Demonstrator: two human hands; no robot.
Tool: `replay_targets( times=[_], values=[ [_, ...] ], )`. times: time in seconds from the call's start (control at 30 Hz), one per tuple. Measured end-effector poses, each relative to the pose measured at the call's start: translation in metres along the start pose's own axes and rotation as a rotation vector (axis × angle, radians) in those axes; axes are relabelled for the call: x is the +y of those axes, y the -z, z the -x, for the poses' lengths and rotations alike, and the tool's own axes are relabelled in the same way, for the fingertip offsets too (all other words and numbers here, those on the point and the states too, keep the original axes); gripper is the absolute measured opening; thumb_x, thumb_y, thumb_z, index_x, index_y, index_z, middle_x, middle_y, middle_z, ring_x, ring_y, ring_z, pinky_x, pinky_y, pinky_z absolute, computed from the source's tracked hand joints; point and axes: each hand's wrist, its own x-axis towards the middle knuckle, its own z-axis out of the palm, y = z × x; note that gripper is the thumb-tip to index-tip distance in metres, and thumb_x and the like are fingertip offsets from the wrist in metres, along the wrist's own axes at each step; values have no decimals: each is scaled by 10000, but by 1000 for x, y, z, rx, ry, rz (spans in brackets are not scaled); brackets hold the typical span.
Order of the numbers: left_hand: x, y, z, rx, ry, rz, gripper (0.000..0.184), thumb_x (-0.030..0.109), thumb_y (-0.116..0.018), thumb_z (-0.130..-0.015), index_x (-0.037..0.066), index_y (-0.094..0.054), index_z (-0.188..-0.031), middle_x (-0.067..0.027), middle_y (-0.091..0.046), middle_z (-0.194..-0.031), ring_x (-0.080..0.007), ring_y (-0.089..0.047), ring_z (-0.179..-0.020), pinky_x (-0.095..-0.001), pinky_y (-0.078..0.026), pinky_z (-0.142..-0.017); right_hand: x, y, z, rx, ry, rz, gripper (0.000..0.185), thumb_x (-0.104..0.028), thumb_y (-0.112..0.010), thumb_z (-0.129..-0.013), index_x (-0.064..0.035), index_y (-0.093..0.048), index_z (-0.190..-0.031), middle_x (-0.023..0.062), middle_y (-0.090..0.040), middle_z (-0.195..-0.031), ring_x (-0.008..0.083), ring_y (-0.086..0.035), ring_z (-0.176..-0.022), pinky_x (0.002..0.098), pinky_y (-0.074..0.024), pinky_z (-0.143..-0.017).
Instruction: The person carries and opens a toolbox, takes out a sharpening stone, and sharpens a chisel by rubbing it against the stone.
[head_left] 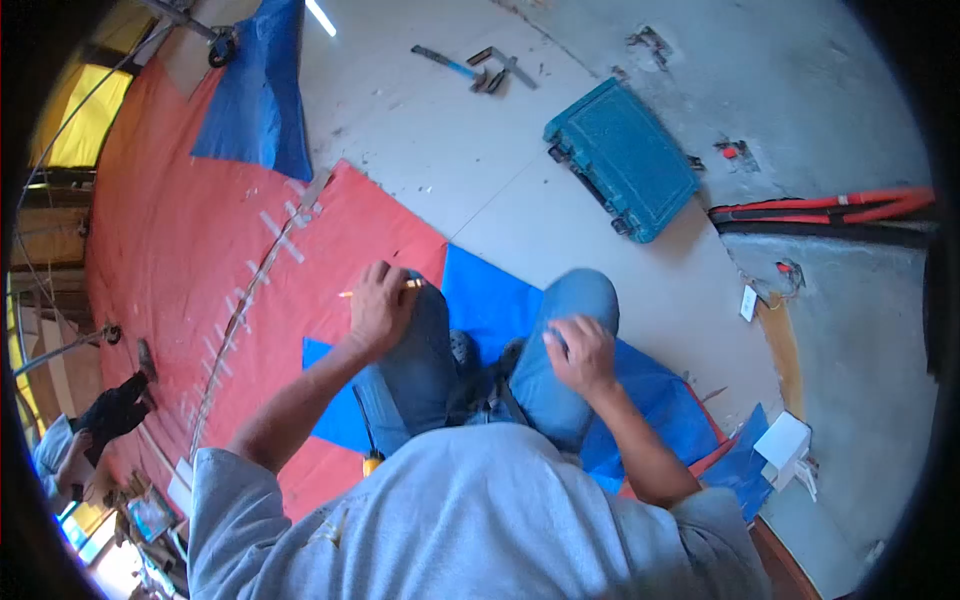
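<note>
Centrally, the left hand (380,308) closes around a slim yellow stick (413,284) at the left knee (430,325), while the right hand (584,354) curls at the right knee (588,290), its grip impossible to tell, and a teal case (625,160) lies ahead.

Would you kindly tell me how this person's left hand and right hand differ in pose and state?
The left hand holds a thin yellow stick, whereas no held object can be made out in the right hand. The left hand is at the outer side of the left knee, while the right hand is over the right leg. Both hands are bare, with their backs toward the camera.
</note>
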Motion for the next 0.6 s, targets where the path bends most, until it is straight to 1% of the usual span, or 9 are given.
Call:
replay_targets(
  times=[0.07,0.13,0.3,0.37,0.43,0.47,0.53,0.57,0.6],
  values=[
    [-14,-16,-27,189,-23,-72,136,167,-677,-892,60,-652,-973,-173,-580,-961,-397,-581,-960,-517,-482,-807,26,-21,-25,40,34,5,165,-232,-693,-920,-70,-693,-951,131,-668,-910,372,-661,-860,504,-527,-742],
    [-38,-37,-55,242,-57,-109,158,195,-672,-920,55,-633,-981,-169,-583,-976,-392,-584,-968,-518,-490,-814,50,-38,-48,73,9,25,188,-235,-675,-936,-48,-691,-945,152,-664,-913,389,-656,-862,516,-520,-753],
    [-61,-55,-102,186,-60,-257,182,239,-631,-975,60,-613,-1002,-176,-615,-1020,-403,-623,-1010,-538,-525,-789,146,-72,-65,268,-242,-263,271,-268,-649,-951,-11,-728,-985,210,-716,-995,411,-677,-973,478,-532,-833],
    [-53,-36,-124,173,94,-223,175,247,-585,-1000,75,-613,-1016,-200,-643,-1025,-432,-666,-974,-571,-533,-731,205,-72,-71,421,-581,-308,299,-308,-664,-978,-20,-746,-981,77,-695,-752,176,-652,-654,338,-508,-586],
    [-77,-19,-150,168,-7,-214,191,243,-522,-1032,72,-608,-1034,-241,-676,-1006,-473,-681,-939,-605,-523,-727,267,-67,-52,391,-799,-275,345,-360,-688,-969,-24,-738,-1026,26,-639,-677,137,-600,-577,308,-473,-512],
    [-67,3,-159,132,79,-190,227,247,-489,-1049,53,-606,-1069,-280,-691,-965,-507,-667,-943,-615,-512,-763,347,-100,-35,428,-912,-424,379,-408,-665,-986,-41,-708,-1073,52,-636,-737,181,-614,-637,362,-516,-575],
    [-101,15,-191,142,65,-111,291,267,-480,-1050,16,-619,-1098,-308,-692,-942,-531,-655,-945,-621,-501,-788,277,-40,-16,538,-1339,-791,383,-435,-625,-1007,-72,-650,-1128,78,-620,-833,238,-615,-718,460,-539,-663],
    [-139,10,-216,125,36,-84,313,275,-482,-1047,3,-631,-1087,-311,-691,-933,-541,-650,-932,-618,-500,-794,277,-40,-5,550,-1341,-801,383,-435,-625,-1007,-72,-650,-1128,78,-620,-833,238,-615,-718,460,-539,-663],
    [-159,14,-233,79,-48,-117,302,264,-460,-1051,3,-613,-1058,-236,-652,-822,-419,-660,-796,-526,-511,-678,284,-39,6,579,-1349,-852,371,-444,-617,-1010,-90,-628,-1124,79,-592,-847,252,-593,-727,499,-534,-710]
  ],
)
